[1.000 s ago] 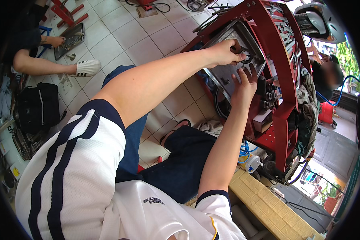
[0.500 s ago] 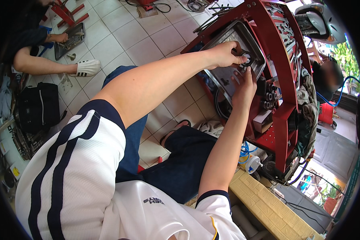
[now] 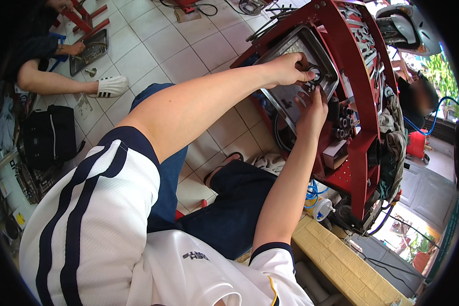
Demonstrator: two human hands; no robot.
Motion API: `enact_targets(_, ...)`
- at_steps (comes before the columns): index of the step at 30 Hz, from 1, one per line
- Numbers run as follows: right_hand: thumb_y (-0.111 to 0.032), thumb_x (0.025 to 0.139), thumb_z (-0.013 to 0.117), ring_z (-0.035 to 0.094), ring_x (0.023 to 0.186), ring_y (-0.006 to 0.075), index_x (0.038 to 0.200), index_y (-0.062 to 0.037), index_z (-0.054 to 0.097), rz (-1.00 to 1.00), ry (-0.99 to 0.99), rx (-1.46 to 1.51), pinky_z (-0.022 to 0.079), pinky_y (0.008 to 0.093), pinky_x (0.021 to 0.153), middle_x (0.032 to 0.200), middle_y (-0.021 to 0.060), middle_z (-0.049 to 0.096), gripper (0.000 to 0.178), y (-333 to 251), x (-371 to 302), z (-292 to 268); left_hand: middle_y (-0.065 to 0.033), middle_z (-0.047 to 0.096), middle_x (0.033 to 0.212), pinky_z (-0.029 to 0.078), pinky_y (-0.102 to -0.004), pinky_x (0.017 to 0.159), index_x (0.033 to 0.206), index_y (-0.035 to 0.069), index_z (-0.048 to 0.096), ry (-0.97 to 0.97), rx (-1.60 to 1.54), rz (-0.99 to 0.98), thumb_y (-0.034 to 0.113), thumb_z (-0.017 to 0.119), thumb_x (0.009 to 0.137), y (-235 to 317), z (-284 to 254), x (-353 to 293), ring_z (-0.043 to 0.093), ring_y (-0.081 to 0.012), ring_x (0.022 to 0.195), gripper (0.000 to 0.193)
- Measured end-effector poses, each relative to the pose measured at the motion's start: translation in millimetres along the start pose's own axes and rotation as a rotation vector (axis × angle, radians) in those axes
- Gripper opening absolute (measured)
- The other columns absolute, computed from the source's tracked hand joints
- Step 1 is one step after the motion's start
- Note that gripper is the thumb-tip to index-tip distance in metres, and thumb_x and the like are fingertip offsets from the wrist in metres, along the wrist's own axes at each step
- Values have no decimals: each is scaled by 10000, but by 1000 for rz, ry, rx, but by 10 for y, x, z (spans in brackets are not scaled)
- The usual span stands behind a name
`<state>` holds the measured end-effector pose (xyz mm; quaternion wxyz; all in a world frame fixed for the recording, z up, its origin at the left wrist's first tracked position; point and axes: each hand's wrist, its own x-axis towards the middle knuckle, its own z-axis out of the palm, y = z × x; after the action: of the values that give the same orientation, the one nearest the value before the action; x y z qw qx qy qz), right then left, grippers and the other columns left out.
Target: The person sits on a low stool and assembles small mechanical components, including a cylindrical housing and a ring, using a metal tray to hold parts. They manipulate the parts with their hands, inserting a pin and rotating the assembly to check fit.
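Observation:
My left hand (image 3: 287,69) reaches across over a metal tray (image 3: 282,105) and pinches a small dark ring-shaped part (image 3: 316,75) with a pale centre. Its exact kind is too small to make out. From below, my right hand (image 3: 312,111) meets the same part, thumb at its lower edge and the other fingers curled loosely beside it. Both hands are close together above the tray's right half. A few small dark pieces (image 3: 287,103) lie on the tray bottom. My fingers partly cover the held part.
The tray sits on a red tool cart (image 3: 359,153) holding wrenches (image 3: 361,35) and sockets (image 3: 343,122). Rags (image 3: 392,132) hang on its right side. Another person's hand (image 3: 76,48) works over a second tray (image 3: 99,46) at far left. A black bag (image 3: 48,135) stands on the tiles.
My hands stay in nearly the same place; the held ring-shaped part and my right fingertips have shifted slightly. At far left, the other person's hand has moved a little.

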<state>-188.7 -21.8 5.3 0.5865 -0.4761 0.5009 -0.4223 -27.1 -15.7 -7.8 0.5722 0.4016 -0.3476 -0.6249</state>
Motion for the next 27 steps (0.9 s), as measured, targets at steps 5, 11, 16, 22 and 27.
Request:
enact_targets(5,-198,1000,600,622,822,146,1309,-26,536,22,-35,4,531,265,674,1028,87,631,359,59,38,-62,-94,647,1076,529,-288,882,1122,7,551,27,148,23,204,712,949,22,13,-16,623,-153,1004,308)
enact_targets(11,-209,965,657,603,838,154,1297,-29,527,-341,38,-270,538,297,684,1058,76,613,399,123,32,17,-93,647,1067,520,-291,865,1115,8,553,27,92,18,225,719,946,32,-1,6,619,-148,989,321)
enact_targets(16,-192,984,626,617,783,147,1317,-20,494,-68,7,-13,532,286,671,971,80,639,397,5,24,-4,-96,645,1058,529,-295,871,1103,5,550,28,104,24,219,718,945,19,-3,0,623,-152,984,315)
enact_targets(22,-123,979,623,631,769,136,1306,30,484,-299,83,-88,524,246,624,935,101,647,387,78,16,67,-94,647,1050,536,-301,863,1098,6,542,22,81,23,214,720,943,10,-9,10,632,-154,969,314)
enact_targets(27,-96,951,658,622,833,133,1317,30,481,-513,141,-357,499,250,651,994,111,648,426,86,21,58,-97,651,1050,538,-306,864,1079,8,536,9,2,20,209,716,946,12,3,17,635,-155,967,301)
